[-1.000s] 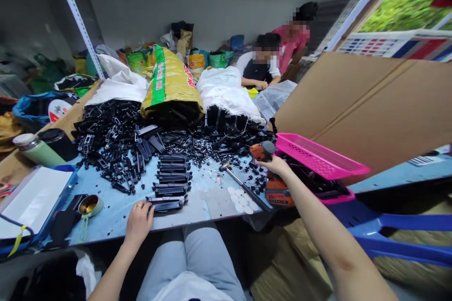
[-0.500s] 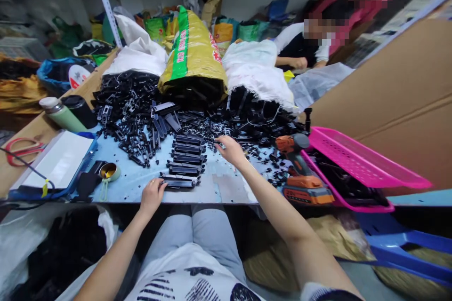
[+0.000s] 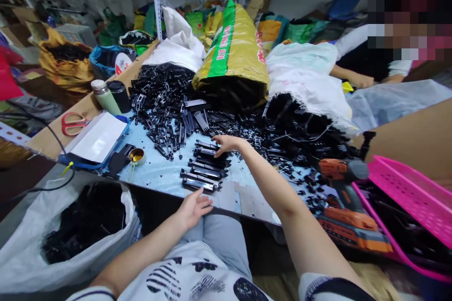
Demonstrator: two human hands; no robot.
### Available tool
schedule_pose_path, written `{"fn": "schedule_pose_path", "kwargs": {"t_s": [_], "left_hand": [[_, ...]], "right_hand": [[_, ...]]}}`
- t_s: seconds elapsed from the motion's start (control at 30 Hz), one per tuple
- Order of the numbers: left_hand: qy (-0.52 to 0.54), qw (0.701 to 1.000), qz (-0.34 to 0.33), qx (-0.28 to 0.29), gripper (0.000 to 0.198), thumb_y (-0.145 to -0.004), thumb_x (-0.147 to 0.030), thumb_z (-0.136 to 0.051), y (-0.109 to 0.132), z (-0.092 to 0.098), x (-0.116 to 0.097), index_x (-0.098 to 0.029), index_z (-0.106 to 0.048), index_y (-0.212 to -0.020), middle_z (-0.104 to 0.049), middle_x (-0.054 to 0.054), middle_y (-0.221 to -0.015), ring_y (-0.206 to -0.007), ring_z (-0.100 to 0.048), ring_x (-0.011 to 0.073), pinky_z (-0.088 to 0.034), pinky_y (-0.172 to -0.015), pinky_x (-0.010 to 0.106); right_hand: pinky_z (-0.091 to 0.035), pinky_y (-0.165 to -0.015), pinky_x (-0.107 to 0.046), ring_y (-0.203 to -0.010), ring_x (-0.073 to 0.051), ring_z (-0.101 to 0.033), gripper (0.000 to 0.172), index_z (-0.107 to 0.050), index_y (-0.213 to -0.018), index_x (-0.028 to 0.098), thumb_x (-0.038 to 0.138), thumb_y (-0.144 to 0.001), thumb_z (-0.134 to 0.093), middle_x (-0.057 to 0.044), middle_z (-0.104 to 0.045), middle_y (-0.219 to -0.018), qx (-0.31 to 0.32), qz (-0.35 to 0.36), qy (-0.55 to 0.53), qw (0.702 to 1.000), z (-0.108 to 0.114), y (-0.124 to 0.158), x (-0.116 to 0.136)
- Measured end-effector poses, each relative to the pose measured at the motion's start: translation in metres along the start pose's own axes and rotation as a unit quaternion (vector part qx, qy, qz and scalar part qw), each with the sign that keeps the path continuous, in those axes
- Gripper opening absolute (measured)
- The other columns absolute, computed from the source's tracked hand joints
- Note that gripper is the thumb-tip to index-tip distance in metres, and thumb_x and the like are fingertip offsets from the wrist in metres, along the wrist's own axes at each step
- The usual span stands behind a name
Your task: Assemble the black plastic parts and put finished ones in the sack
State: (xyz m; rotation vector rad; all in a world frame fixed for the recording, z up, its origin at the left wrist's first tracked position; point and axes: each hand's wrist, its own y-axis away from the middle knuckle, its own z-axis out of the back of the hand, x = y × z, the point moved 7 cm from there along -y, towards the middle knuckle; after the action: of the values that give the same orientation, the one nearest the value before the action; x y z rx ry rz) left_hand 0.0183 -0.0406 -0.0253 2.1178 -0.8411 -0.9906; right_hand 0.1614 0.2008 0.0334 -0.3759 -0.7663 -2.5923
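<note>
whereas the left hand [image 3: 193, 208] touched the row of black parts [image 3: 207, 170] half a second ago, it is now released, at the row's six o'clock; right hand [image 3: 226, 144] moved to one o'clock, cannot tell if grasping; handling likely shifts there.

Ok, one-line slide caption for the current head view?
Right hand over a row of black parts; left hand open near the blue table; orange power tool by a pink basket.
</note>
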Motion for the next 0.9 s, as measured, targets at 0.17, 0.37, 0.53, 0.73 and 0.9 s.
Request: {"fn": "schedule_pose_path", "kwargs": {"t_s": [0.17, 0.37, 0.53, 0.73, 0.9], "left_hand": [[0.063, 0.994, -0.063, -0.068, 0.026, -0.086, -0.033, -0.055, -0.011, -0.009, -0.005, -0.013, -0.054, -0.103, -0.061, 0.014, -0.111, -0.099, -0.063, 0.0194, -0.048, -0.091, 0.033], [0.073, 0.962, -0.258, -0.053, 0.054, -0.065, -0.028, -0.078, -0.009, 0.012, -0.019, -0.019, -0.051, -0.112, -0.063, 0.008, -0.109, -0.096, -0.063, 0.0186, -0.05, -0.088, 0.034], [0.06, 0.963, -0.255, 0.061, 0.07, -0.062, -0.044, -0.078, -0.017, 0.005, -0.034, -0.021, -0.049, -0.122, -0.064, 0.007, -0.108, -0.097, -0.063, 0.0212, -0.048, -0.091, 0.039], [0.047, 0.933, -0.349, 0.075, 0.07, -0.063, -0.037, -0.079, 0.033, 0.045, -0.039, -0.023, -0.051, -0.126, -0.064, 0.006, -0.114, -0.105, -0.06, 0.023, -0.044, -0.099, 0.04], [0.14, 0.924, -0.351, -0.058, 0.056, -0.066, -0.042, -0.073, 0.107, 0.17, -0.021, -0.02, -0.058, -0.115, -0.069, 0.006, -0.103, -0.097, -0.064, 0.0252, -0.051, -0.088, 0.039]], "right_hand": [[-0.04, -0.093, -0.03, -0.113, -0.027, -0.05, 0.098, -0.042, -0.131, 0.012, 0.059, -0.052, -0.075, -0.016, -0.047, -0.13, 0.057, -0.042, -0.115, 0.991, -0.041, 0.004, 0.002], [-0.046, -0.077, -0.032, -0.087, -0.022, -0.056, 0.083, -0.049, -0.115, 0.015, 0.059, -0.05, -0.075, -0.006, -0.061, -0.095, -0.01, -0.058, -0.245, 0.968, -0.076, 0.043, 0.0], [-0.046, -0.086, -0.037, -0.099, -0.024, -0.057, 0.075, -0.051, -0.116, 0.019, 0.053, -0.054, -0.075, -0.006, -0.062, -0.105, -0.077, 0.017, -0.421, 0.904, -0.098, 0.07, 0.02], [-0.046, -0.09, -0.041, -0.101, -0.027, -0.059, 0.082, -0.046, -0.123, 0.019, 0.046, -0.053, -0.079, -0.009, -0.06, -0.114, -0.181, 0.058, -0.413, 0.891, -0.112, 0.097, 0.091], [-0.041, -0.097, -0.04, -0.11, -0.026, -0.054, 0.085, -0.047, -0.126, 0.019, 0.046, -0.053, -0.08, -0.009, -0.057, -0.119, -0.137, 0.209, -0.325, 0.912, -0.142, 0.076, 0.249]]}}
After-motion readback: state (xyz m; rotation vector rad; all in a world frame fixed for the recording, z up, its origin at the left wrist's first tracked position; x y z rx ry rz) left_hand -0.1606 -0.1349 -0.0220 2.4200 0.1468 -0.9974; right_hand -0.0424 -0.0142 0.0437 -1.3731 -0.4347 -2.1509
